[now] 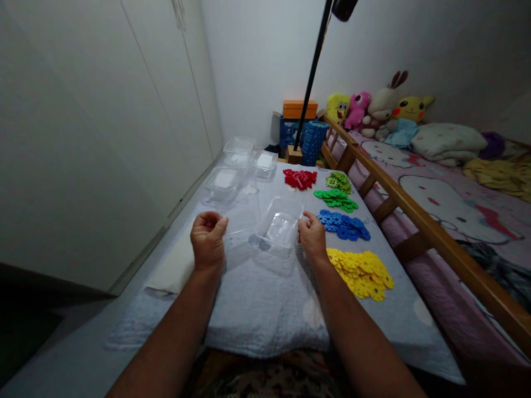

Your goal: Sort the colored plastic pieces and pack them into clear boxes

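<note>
Currently both bare hands are over the cloth-covered table (265, 326), around a clear plastic container (280, 229) sitting mid-table. Left hand (208, 240): closed, thumb against curled fingers, pinching the left edge of a thin see-through lid (241, 222); lid lies left of the container, outline faint. Right hand (311, 235): fingers bent at the container's right wall, can't tell if gripping or only touching.

Right side of table, flower-shaped pieces sorted by color, far to near: light green pile (339, 182), green pile (337, 200), blue pile (344, 225), yellow pile (360, 272). Red pile (299, 179) sits further back, left of the light green. Yellow is by the right forearm, blue just beside the right hand.

More clear containers (224, 179) grouped far left. Beige folded cloth (170, 271) beside the left forearm. Beyond the table: black pole (313, 83) in a wooden block, blue textured roller (314, 145), orange box (299, 109). Bed with wooden rail (409, 196) and plush toys (381, 105) to the right.
</note>
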`<action>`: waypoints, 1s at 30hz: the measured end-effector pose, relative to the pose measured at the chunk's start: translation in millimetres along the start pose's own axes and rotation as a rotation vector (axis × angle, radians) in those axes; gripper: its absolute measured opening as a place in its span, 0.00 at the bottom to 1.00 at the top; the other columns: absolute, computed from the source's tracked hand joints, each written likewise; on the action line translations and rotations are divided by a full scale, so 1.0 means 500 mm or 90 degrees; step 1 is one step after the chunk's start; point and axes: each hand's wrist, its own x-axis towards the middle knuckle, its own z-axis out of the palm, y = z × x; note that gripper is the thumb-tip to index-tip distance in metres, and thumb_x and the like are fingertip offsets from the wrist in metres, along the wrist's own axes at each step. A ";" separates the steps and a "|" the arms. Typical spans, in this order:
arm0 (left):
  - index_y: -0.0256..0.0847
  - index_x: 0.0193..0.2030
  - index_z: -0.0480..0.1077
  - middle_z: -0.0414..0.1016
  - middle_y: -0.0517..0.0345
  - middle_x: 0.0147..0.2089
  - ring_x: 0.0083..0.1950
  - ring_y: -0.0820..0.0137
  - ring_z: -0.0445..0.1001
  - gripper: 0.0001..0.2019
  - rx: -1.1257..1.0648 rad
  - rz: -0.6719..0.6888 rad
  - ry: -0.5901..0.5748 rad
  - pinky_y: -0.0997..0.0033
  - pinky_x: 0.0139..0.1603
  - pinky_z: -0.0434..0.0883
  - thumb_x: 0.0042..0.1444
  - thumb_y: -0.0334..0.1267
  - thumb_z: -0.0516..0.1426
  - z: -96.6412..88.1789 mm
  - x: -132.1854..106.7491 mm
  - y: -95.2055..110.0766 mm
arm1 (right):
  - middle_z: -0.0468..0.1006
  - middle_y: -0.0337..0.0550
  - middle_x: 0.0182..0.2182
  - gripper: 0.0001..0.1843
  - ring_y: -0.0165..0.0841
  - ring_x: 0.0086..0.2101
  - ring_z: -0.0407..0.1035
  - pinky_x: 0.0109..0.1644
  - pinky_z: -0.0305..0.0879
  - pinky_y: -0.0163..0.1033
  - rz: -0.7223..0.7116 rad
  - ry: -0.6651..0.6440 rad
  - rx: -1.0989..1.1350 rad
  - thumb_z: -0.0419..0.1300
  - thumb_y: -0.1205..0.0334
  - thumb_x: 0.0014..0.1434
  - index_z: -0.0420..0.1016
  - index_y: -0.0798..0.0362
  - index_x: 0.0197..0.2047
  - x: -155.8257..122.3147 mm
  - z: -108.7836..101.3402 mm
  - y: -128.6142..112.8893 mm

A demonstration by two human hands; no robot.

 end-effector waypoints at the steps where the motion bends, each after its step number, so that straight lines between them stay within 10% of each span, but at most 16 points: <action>1: 0.41 0.34 0.67 0.67 0.66 0.31 0.30 0.77 0.65 0.15 0.031 0.037 0.022 0.77 0.33 0.64 0.43 0.37 0.68 -0.002 0.003 -0.002 | 0.63 0.27 0.19 0.35 0.28 0.18 0.59 0.22 0.56 0.34 -0.003 0.002 -0.005 0.58 0.50 0.55 0.71 0.64 0.60 0.000 0.000 0.002; 7: 0.42 0.36 0.71 0.68 0.63 0.33 0.33 0.72 0.67 0.08 0.281 0.182 0.006 0.72 0.37 0.66 0.50 0.35 0.64 -0.003 -0.002 0.004 | 0.64 0.29 0.21 0.35 0.29 0.21 0.60 0.26 0.58 0.35 -0.022 0.006 -0.037 0.57 0.50 0.55 0.72 0.64 0.61 0.001 -0.003 0.003; 15: 0.44 0.39 0.74 0.71 0.54 0.36 0.37 0.62 0.71 0.11 0.639 0.388 -0.194 0.64 0.40 0.65 0.54 0.24 0.56 0.015 -0.018 -0.022 | 0.67 0.33 0.23 0.34 0.32 0.24 0.63 0.29 0.59 0.36 -0.041 -0.019 -0.053 0.56 0.49 0.58 0.71 0.62 0.61 -0.001 -0.003 0.002; 30: 0.41 0.61 0.70 0.72 0.45 0.58 0.57 0.53 0.69 0.27 0.816 0.302 -0.513 0.53 0.57 0.67 0.52 0.27 0.57 0.003 -0.046 -0.036 | 0.69 0.35 0.26 0.34 0.33 0.28 0.66 0.36 0.63 0.38 -0.057 0.020 -0.114 0.55 0.55 0.51 0.74 0.64 0.58 -0.001 -0.001 -0.004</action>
